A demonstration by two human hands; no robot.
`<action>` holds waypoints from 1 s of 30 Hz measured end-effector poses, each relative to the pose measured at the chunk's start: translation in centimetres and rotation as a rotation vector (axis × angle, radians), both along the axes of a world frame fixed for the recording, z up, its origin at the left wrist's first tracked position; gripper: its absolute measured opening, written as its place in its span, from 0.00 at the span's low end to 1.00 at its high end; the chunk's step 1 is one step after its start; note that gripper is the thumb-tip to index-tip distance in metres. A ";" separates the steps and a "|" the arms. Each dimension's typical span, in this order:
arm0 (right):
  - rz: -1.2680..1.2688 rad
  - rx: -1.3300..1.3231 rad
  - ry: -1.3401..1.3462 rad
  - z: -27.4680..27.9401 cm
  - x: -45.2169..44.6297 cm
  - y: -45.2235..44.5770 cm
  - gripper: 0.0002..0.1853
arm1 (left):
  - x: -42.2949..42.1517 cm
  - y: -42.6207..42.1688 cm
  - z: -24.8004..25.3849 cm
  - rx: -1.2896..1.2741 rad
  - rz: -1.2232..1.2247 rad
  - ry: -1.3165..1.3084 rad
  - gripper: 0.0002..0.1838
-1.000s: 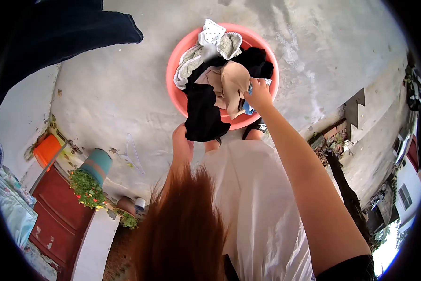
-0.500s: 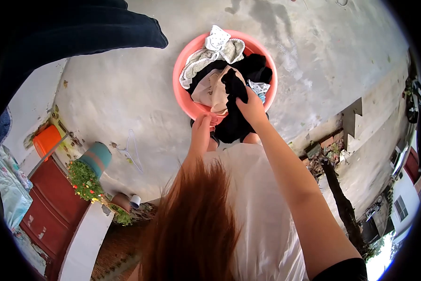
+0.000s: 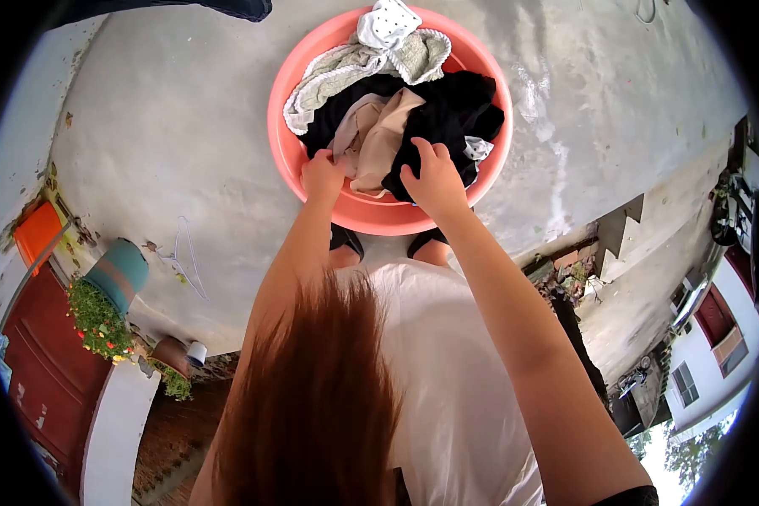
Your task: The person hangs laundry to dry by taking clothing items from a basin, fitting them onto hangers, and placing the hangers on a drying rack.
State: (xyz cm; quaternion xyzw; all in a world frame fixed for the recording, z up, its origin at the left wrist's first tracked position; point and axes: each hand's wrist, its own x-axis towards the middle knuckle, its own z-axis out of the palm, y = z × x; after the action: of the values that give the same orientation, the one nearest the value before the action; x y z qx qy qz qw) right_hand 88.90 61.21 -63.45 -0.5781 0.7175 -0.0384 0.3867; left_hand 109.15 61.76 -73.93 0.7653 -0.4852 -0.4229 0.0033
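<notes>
A round pink basin [image 3: 394,221] stands on the concrete, full of clothes. My right hand [image 3: 436,177] is over its near right part, fingers spread on black cloth [image 3: 438,122]. At the near left rim, my left hand [image 3: 323,175] has its fingers pressed together at the edge of the beige cloth [image 3: 381,152]; its fingertips are partly hidden, so what they hold is unclear. A grey-green cloth with white trim [image 3: 337,78] and a white spotted piece [image 3: 387,24] lie at the far side. A small spotted piece [image 3: 478,149] shows at the right.
A clothes hanger [image 3: 193,261] lies on the ground at the left. Beyond it are a teal flower pot [image 3: 118,275], a brown pot [image 3: 170,355] and an orange object [image 3: 38,235]. Dark hanging cloth [image 3: 237,7] crosses the top left. A step [image 3: 621,226] is at the right.
The black cloth from the near rim was lifted across to the right and now lies in the basin, with my right hand opened over it. My left hand has moved onto the basin's left side.
</notes>
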 end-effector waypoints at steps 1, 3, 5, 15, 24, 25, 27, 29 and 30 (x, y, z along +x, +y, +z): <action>-0.035 0.103 -0.062 -0.6 0.0 0.5 0.31 | -0.3 0.6 0.3 0.012 0.005 -0.018 0.15; -0.183 0.256 -0.147 -1.9 -0.1 1.2 0.38 | -2.6 2.4 0.4 -0.340 -0.049 0.092 0.05; -0.314 0.387 -0.216 -2.0 0.3 0.9 0.45 | -4.9 4.0 1.9 -0.457 -0.167 0.321 0.04; -0.297 0.559 -0.133 -2.9 1.3 -1.2 0.52 | -1.8 -0.7 2.4 -0.636 0.026 0.115 0.11; -0.274 0.569 -0.233 -6.5 -1.2 -0.1 0.44 | 1.0 -8.3 -3.6 -0.185 -0.103 0.054 0.23; -0.280 0.574 -0.240 -6.8 -1.2 -0.1 0.44 | 0.6 -8.4 -3.3 -0.183 -0.091 0.019 0.24; -0.295 0.578 -0.253 -6.9 -1.4 -0.1 0.44 | 0.3 -8.4 -3.5 -0.135 -0.173 -0.038 0.25; -0.303 0.592 -0.253 -6.4 -1.6 -0.2 0.44 | 0.7 -8.2 -4.9 -0.124 -0.279 -0.118 0.27; -0.305 0.591 -0.261 -6.5 -1.7 -0.1 0.44 | 0.5 -8.1 -4.3 -0.102 -0.276 -0.088 0.28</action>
State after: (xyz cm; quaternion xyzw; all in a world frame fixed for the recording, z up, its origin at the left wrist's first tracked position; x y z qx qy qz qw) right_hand 87.22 61.13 -69.97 -0.3176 0.7203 0.0403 0.6153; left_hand 109.69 53.66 -78.23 0.7079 -0.6064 -0.3602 -0.0372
